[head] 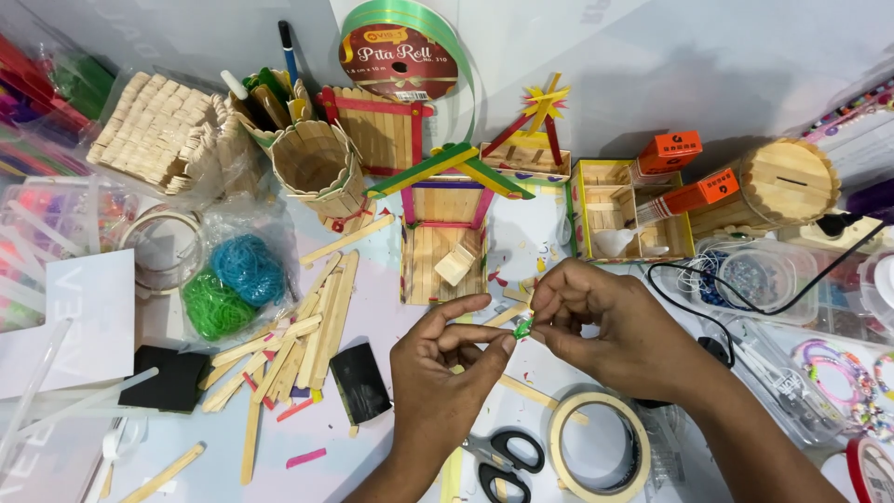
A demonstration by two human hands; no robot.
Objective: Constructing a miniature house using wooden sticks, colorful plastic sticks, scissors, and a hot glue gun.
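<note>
My left hand [445,368] and my right hand [605,321] meet over the middle of the table. Both pinch one tiny green piece [523,325] between their fingertips. Just beyond them stands a small house of craft sticks [445,237] with a green and yellow roof. A roll of masking tape [598,447] lies under my right wrist, and black-handled scissors [506,458] lie beside my left forearm.
Loose craft sticks [298,335] lie scattered at the left, next to bags of blue and green rubber bands [233,284]. Other stick-built pieces, a ribbon roll [399,51] and a round stick cup [317,168] stand at the back. Bead boxes [773,279] and a black cable sit at the right.
</note>
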